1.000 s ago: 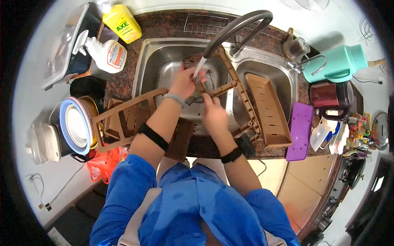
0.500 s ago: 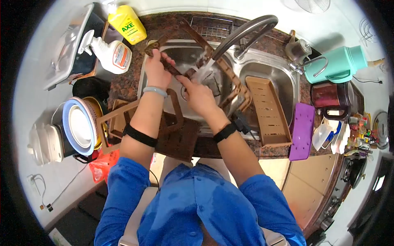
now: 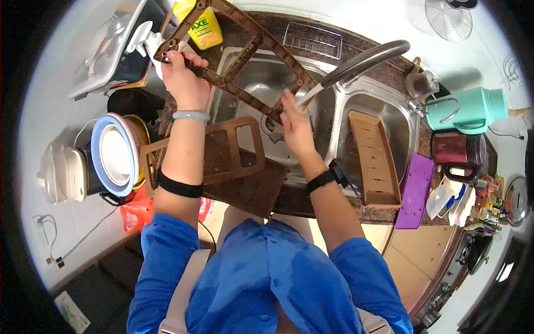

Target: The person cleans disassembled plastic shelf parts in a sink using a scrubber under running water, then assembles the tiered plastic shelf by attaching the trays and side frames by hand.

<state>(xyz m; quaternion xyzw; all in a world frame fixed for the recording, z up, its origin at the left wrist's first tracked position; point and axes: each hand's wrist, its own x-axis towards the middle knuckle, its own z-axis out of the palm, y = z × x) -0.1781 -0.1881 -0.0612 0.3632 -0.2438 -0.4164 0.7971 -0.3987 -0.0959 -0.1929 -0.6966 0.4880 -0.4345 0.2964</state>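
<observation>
A brown plastic frame (image 3: 247, 53) with cross bars is held up over the left sink basin (image 3: 222, 108). My left hand (image 3: 186, 80) grips its near left corner, in front of the spray bottle. My right hand (image 3: 295, 119) has its fingers closed on the frame's near right part, beside the faucet's pale spout end. Below the hands, a second brown frame (image 3: 258, 147) and a dark brown perforated panel (image 3: 253, 189) lie at the sink's front left edge. A long brown tray (image 3: 375, 161) leans across the right basin.
The arched faucet (image 3: 367, 61) reaches over the sink. A yellow AXE bottle (image 3: 206, 33) and white spray bottle (image 3: 146, 40) stand at the back left. Nested bowls (image 3: 114, 153) are at left. A purple board (image 3: 414, 192), turquoise jug (image 3: 467, 110) and maroon kettle (image 3: 453, 150) are at right.
The brown frame has been raised and turned over the left basin. My left hand moved left and up with it. My right hand shifted right to the frame's other end.
</observation>
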